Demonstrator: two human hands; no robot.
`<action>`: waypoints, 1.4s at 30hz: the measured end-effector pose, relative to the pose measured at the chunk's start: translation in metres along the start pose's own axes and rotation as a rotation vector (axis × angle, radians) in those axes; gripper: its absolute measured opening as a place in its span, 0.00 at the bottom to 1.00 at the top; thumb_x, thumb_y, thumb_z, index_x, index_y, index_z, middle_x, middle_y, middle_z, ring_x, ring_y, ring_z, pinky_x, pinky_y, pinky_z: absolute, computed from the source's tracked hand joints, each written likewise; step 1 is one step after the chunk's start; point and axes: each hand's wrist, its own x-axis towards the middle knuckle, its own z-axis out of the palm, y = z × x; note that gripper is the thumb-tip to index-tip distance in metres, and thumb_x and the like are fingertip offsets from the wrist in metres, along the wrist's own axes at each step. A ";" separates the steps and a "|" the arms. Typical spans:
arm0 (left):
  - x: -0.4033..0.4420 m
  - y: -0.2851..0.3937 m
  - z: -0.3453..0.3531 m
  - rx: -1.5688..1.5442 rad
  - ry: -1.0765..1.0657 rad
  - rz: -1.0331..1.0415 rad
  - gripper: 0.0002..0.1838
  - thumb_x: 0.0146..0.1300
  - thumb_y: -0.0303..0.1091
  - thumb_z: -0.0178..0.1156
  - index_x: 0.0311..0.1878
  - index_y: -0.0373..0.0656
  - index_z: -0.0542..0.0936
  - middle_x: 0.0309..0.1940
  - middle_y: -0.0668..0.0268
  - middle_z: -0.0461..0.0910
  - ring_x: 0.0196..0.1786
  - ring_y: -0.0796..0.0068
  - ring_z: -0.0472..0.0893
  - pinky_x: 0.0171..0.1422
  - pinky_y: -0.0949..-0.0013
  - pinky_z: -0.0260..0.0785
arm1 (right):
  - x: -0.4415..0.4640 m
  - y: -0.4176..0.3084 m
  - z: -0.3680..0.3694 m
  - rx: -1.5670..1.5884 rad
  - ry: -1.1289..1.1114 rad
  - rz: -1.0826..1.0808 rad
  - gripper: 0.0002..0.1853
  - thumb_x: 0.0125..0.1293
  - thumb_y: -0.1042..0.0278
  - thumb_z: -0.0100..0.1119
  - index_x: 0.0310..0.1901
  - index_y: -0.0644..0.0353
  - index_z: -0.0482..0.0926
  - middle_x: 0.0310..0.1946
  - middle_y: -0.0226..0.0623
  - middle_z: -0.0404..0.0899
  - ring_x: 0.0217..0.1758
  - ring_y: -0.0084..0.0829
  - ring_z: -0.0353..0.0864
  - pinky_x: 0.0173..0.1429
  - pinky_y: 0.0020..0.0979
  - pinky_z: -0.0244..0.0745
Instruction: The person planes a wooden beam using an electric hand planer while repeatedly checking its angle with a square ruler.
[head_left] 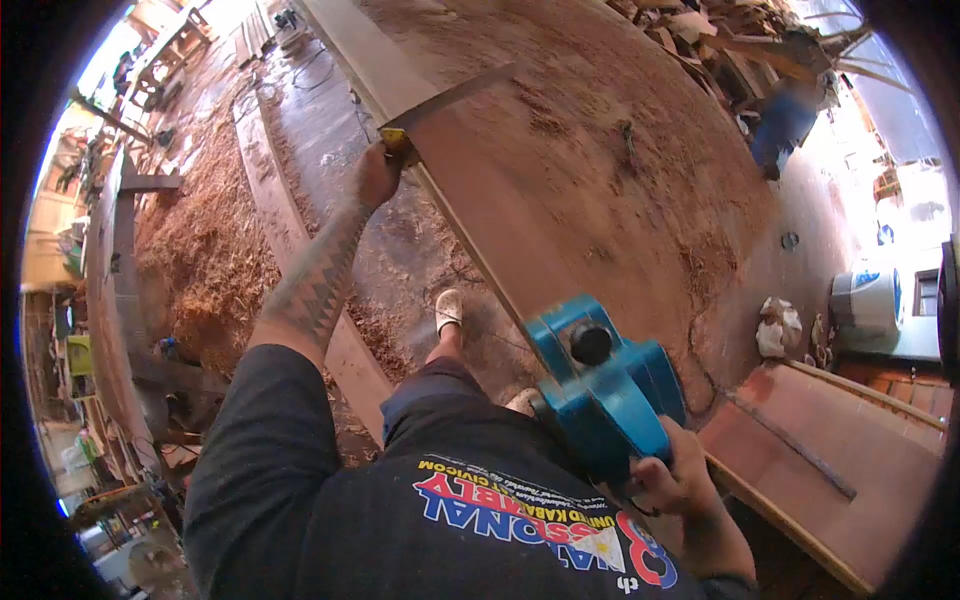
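Dark shirt (pixel 390 530) fills the foreground. Just beyond, right hand (pixel 680 475) at the rear of a blue planer (pixel 625 395), fingers curled round its grip, partly hidden. Planer sits over the near part of a board (pixel 490 215), its length roughly in line with the board's long axis, which runs forward and leftward; cannot tell whether the sole touches. Light shoe (pixel 449 308) left of the board. Farther up, left arm outstretched, left hand (pixel 380 172) pinching the stock of a square (pixel 455 97) at the board's left edge; blade lies crosswise, pointing right. Left hand well apart from the planer. Shavings (pixel 205 270) beside a floor plank (pixel 268 180); scrap pile (pixel 740 60) far right.
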 end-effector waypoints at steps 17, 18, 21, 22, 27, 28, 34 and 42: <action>-0.247 -0.180 -0.043 -0.413 0.510 -0.779 0.26 0.80 0.53 0.64 0.62 0.36 0.82 0.55 0.56 0.89 0.45 0.64 0.91 0.43 0.63 0.85 | 0.549 -0.297 0.094 0.104 -0.007 -0.360 0.29 0.80 0.36 0.59 0.45 0.62 0.79 0.26 0.34 0.78 0.21 0.29 0.81 0.23 0.37 0.77; -0.266 -0.169 -0.048 -0.415 0.593 -0.799 0.27 0.81 0.53 0.64 0.62 0.34 0.82 0.54 0.55 0.89 0.43 0.66 0.91 0.40 0.65 0.84 | 0.578 -0.317 0.099 0.101 -0.004 -0.382 0.30 0.80 0.36 0.59 0.45 0.64 0.80 0.26 0.35 0.79 0.21 0.30 0.81 0.23 0.38 0.78; -0.305 -0.150 -0.070 -0.337 0.517 -1.024 0.28 0.81 0.51 0.64 0.62 0.31 0.81 0.54 0.54 0.89 0.42 0.65 0.91 0.40 0.64 0.84 | 0.707 -0.364 0.115 -0.024 0.070 -0.594 0.31 0.80 0.37 0.60 0.47 0.67 0.82 0.27 0.38 0.82 0.22 0.31 0.83 0.27 0.39 0.80; -0.312 -0.145 -0.071 -0.378 0.542 -1.043 0.27 0.81 0.51 0.64 0.62 0.31 0.82 0.54 0.54 0.89 0.42 0.65 0.91 0.40 0.64 0.84 | 0.756 -0.375 0.119 -0.093 0.107 -0.710 0.32 0.79 0.37 0.60 0.47 0.68 0.82 0.28 0.39 0.82 0.22 0.32 0.83 0.28 0.39 0.81; -0.299 -0.160 -0.083 -0.116 0.562 -0.769 0.25 0.81 0.49 0.63 0.62 0.33 0.81 0.55 0.54 0.88 0.48 0.65 0.91 0.44 0.62 0.85 | 0.758 -0.390 0.134 0.067 -0.011 -0.643 0.31 0.79 0.38 0.61 0.47 0.69 0.82 0.28 0.39 0.83 0.23 0.32 0.84 0.32 0.38 0.83; -0.276 -0.146 -0.089 -0.306 0.607 -0.841 0.25 0.82 0.49 0.63 0.62 0.33 0.82 0.55 0.54 0.88 0.49 0.64 0.91 0.46 0.60 0.84 | 0.743 -0.390 0.129 0.117 -0.033 -0.581 0.31 0.79 0.39 0.61 0.47 0.70 0.82 0.28 0.39 0.83 0.23 0.32 0.84 0.32 0.38 0.83; -0.176 -0.136 -0.123 -0.201 0.513 -0.557 0.17 0.83 0.41 0.61 0.64 0.39 0.82 0.54 0.59 0.89 0.50 0.64 0.91 0.46 0.61 0.86 | 0.567 -0.297 0.094 0.019 -0.031 -0.442 0.32 0.79 0.36 0.59 0.44 0.67 0.82 0.27 0.40 0.84 0.28 0.32 0.89 0.34 0.38 0.83; -0.073 0.044 -0.060 -0.227 -0.015 -0.344 0.14 0.78 0.38 0.66 0.62 0.46 0.87 0.51 0.55 0.91 0.54 0.63 0.91 0.59 0.57 0.82 | 0.208 -0.118 0.029 0.131 -0.036 -0.178 0.20 0.84 0.48 0.57 0.49 0.61 0.77 0.30 0.32 0.79 0.27 0.25 0.80 0.33 0.31 0.75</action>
